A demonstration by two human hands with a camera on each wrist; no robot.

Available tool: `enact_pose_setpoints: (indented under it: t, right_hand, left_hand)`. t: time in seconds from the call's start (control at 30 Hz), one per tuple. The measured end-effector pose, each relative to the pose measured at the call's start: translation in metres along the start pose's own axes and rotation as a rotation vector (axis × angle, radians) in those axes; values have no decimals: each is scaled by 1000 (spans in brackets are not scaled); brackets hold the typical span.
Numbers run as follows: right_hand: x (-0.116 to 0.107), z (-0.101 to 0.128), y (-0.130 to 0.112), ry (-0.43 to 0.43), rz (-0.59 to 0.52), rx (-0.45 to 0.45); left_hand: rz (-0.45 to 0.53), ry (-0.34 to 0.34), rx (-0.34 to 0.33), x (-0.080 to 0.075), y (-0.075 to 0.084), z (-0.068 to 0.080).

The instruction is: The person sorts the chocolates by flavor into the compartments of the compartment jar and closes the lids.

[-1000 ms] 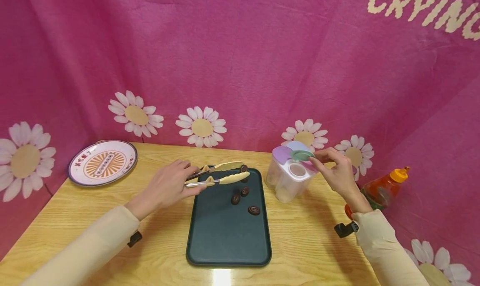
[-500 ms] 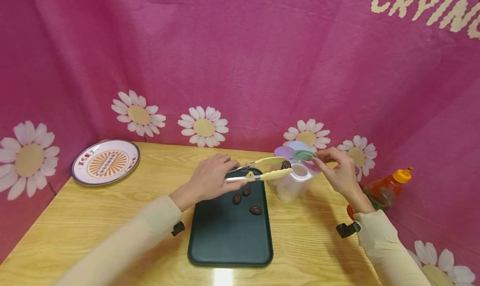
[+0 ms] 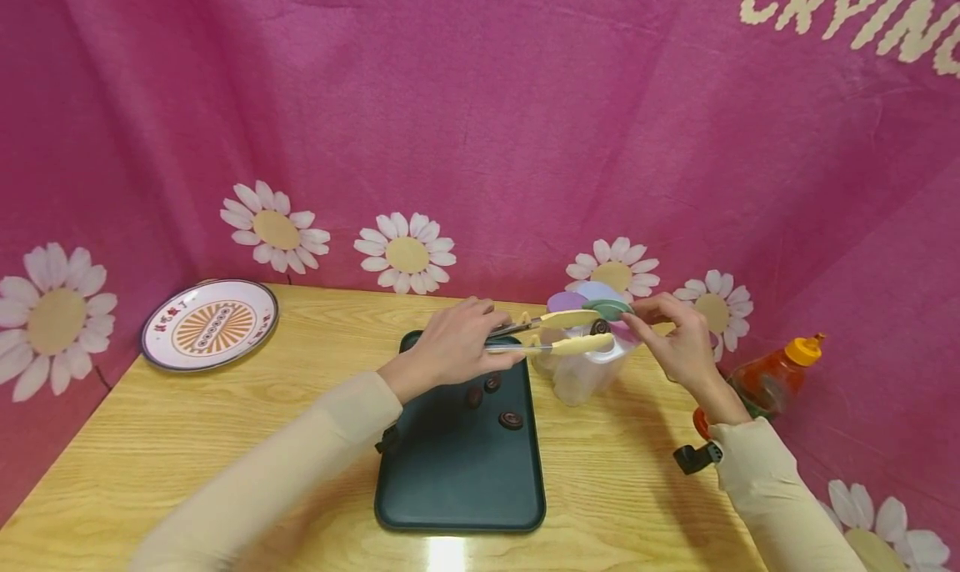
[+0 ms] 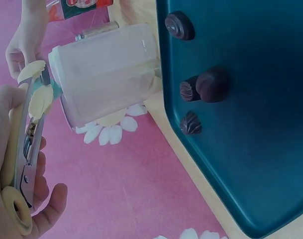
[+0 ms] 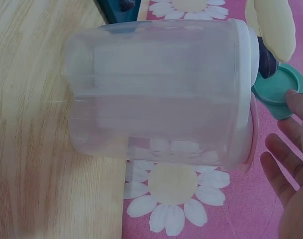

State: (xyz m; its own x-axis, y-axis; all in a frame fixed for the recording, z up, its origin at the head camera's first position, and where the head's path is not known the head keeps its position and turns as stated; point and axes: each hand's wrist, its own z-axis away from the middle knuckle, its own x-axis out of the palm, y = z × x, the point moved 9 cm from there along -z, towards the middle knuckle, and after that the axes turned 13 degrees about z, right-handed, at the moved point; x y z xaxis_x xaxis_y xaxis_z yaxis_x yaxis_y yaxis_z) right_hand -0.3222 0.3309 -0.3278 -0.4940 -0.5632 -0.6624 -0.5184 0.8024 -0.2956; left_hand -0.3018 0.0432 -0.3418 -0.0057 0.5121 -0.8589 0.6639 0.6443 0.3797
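My left hand [image 3: 459, 338] grips a pair of tongs [image 3: 573, 345] with cream tips and metal arms. Between the tips sits a dark swirled chocolate [image 3: 600, 328], right at the round opening of a clear plastic container [image 5: 156, 94]. In the right wrist view this chocolate is close beside the container's white top. With thumb and fingers, my right hand [image 3: 678, 343] pinches the raised green flap lid [image 5: 278, 85] of that opening. Purple, blue and pink lids cover the other parts of the top. Several more chocolates [image 3: 511, 420] lie on a dark tray [image 3: 457, 489], left of the container.
A white plate [image 3: 262, 322] with an orange pattern leans at the back left of the wooden table [image 3: 615, 489]. On the right, beyond my right wrist, stands a red bottle [image 3: 765, 380] with an orange cap. A pink flowered cloth [image 3: 480, 138] hangs behind.
My left hand has carried the tongs and chocolate rightward, from over the tray to the container's opening. My right hand has stayed on the green lid, holding it up.
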Motion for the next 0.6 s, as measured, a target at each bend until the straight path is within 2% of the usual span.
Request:
enact_pose_setpoints:
  t: [0.33, 0.6]
  right_hand:
    - [-1, -2, -1, 19, -11, -26]
    - [-2, -1, -2, 14, -17, -17]
  left_hand:
    - [1, -17, 8, 4, 1, -6]
    - [26, -29, -48, 0, -10, 7]
